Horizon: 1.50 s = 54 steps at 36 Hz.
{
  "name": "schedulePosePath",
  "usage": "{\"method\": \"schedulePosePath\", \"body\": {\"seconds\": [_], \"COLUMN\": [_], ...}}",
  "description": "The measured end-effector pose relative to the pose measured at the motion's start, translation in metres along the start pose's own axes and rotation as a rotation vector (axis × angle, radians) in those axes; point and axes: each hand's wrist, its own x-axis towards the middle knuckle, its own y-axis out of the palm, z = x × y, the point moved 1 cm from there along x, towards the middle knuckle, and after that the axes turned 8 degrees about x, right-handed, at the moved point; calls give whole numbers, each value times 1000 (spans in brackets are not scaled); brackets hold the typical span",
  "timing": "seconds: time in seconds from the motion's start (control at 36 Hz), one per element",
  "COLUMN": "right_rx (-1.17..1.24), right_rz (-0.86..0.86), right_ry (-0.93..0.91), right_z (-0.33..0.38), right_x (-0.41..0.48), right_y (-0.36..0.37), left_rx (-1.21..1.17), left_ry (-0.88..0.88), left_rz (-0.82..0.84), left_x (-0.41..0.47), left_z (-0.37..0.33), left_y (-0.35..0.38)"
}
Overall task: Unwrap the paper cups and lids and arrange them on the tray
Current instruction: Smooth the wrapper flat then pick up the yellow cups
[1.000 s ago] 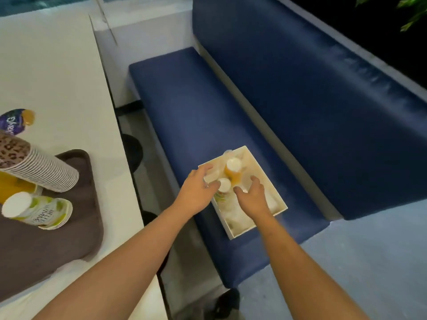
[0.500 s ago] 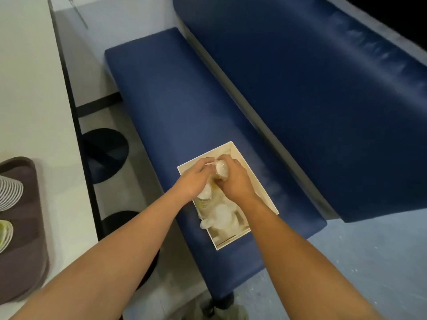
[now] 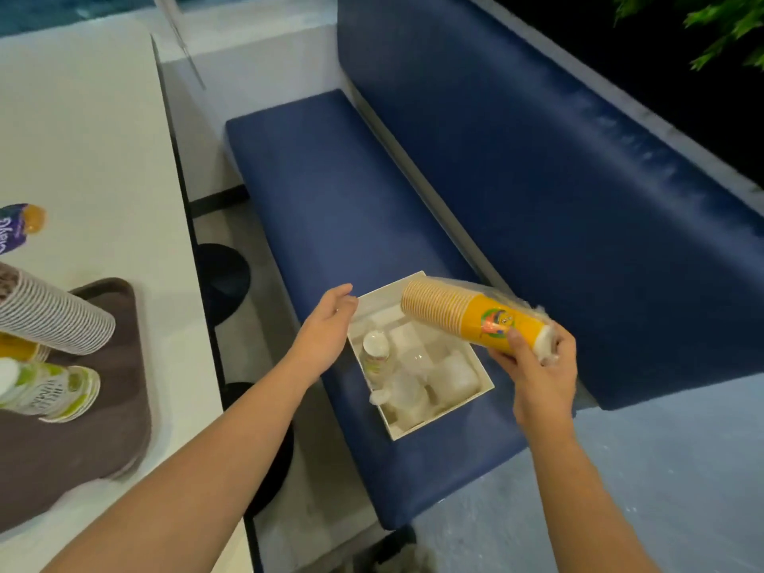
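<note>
Yellow paper cups (image 3: pixel 463 318), stacked in clear wrap, hang above the white cardboard box (image 3: pixel 484 385) on the blue padded seat (image 3: pixel 330 192). My right grip (image 3: pixel 537 366) is curled round their base end; my left grip (image 3: pixel 326 324) is slack and empty. The stack looks light and crushable with slippery film, so I'd hold mid-stack.

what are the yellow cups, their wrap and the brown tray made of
The yellow cups look like paper: matte, printed logo, thin rolled rims nesting tightly. Their wrap looks like thin clear plastic film, glossy, crinkled and bunched where the right hand grips. The brown tray is probably hard plastic: dull finish, moulded raised rim.
</note>
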Motion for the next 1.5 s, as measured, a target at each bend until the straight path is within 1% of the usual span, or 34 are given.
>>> {"method": "schedulePosePath", "body": {"seconds": [0.06,0.14,0.25,0.31,0.36,0.42,0.47,0.53,0.58,0.61,0.67,0.69,0.72,0.78,0.81,0.86,0.89,0.94,1.0,1.08,1.14,1.19,1.25,1.31,1.33,1.39,1.42,1.47,1.5], "right_rx": [97,175,238,219,196,112,-18,-203,-430,-552,-764,-866,-986,-1253,-1346,-1404,-1403,-1364,-1289,-1123,-1014,-983,-964,-934,-923,-912,-912,-908,-904], "right_rz": [46,128,333,407,477,555,663,788,878,901,877,881,910,1010,1078,1184,1205,1190,1166,1117,1089,1115,1164,1204,1225,1261,1267,1262,1258], "right_ry": [35,106,266,335,367,350,295,223,95,14,-162,-284,-446,-747,-828,-883,-909,-957,-852,-704,-626,-576,-533,-489,-474,-452,-443,-423,-412], "right_z": [18,34,51,54,56,58,61,62,62,61,65,68,68,66,60,41,30,9,-5,-14,-17,-19,-22,-21,-20,-16,-13,-10,-9], "right_x": [-17,-36,-76,-98,-122,-147,-174,-200,-219,-233,-265,-286,-314,-357,-379,-419,-434,-452,-455,-450,-450,-454,-460,-465,-466,-466,-466,-464,-462], "right_y": [1,4,21,33,48,65,84,104,121,132,156,169,187,215,230,261,273,294,300,290,283,280,280,281,281,279,278,276,274], "left_rx": [-16,-63,-319,-435,-484,-497,-487,-478,-484,-471,-398,-364,-329,-271,-255,-225,-203,-160,-158,-295,-290,-218,-216,-258,-234,-191,-240,-414,-425], "left_ry": [18,33,-2,-1,-13,-34,-52,-49,-42,-30,-7,-1,8,19,30,55,59,47,73,197,255,296,325,306,287,249,237,259,288], "left_rz": [-2,72,132,138,142,168,194,178,120,83,36,20,0,-38,-55,-72,-76,-123,-225,-492,-641,-733,-815,-928,-979,-1048,-1048,-1019,-1042], "left_x": [-16,-43,-102,-135,-163,-184,-206,-230,-250,-261,-282,-292,-307,-324,-333,-348,-354,-365,-375,-392,-405,-411,-415,-415,-414,-412,-412,-417,-420], "left_z": [-10,-31,-50,-47,-33,-11,14,36,53,64,86,96,108,119,124,137,142,155,163,168,171,172,170,166,164,155,150,140,137], "left_y": [-10,-17,-41,-61,-88,-119,-150,-180,-203,-217,-246,-260,-279,-301,-312,-333,-342,-364,-391,-441,-470,-485,-488,-487,-485,-481,-479,-472,-468]}}
